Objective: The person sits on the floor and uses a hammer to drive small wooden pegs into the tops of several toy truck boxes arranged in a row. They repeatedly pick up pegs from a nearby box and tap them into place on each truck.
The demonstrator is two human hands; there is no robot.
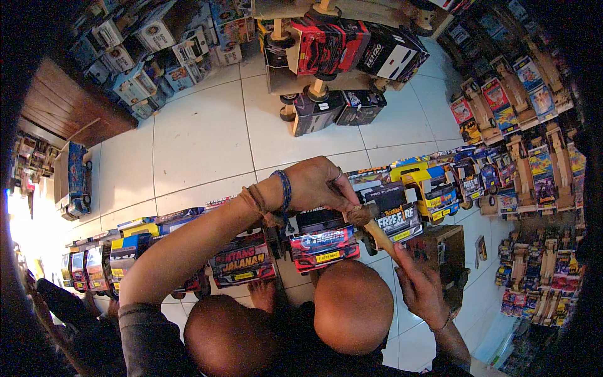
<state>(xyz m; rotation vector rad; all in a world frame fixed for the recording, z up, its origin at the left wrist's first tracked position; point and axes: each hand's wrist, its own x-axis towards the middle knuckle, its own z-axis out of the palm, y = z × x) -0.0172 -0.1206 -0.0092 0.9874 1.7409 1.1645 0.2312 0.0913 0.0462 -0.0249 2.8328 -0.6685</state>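
Note:
My left hand reaches across from the lower left, with a blue bead bracelet and a brown cord on its wrist. Its fingers pinch the brown head of a wooden-handled tool. Whether that tool is a brush or a hammer I cannot tell. My right hand grips the lower end of the tool's pale wooden handle. Just under both hands stands a red and blue toy truck on the floor. My two bare knees rise at the bottom of the view.
A row of colourful toy trucks runs across the white tiled floor. Unpainted wooden trucks with printed cabs are stacked at right. Dark toy trucks sit on a wooden frame at the top. More boxes are piled top left.

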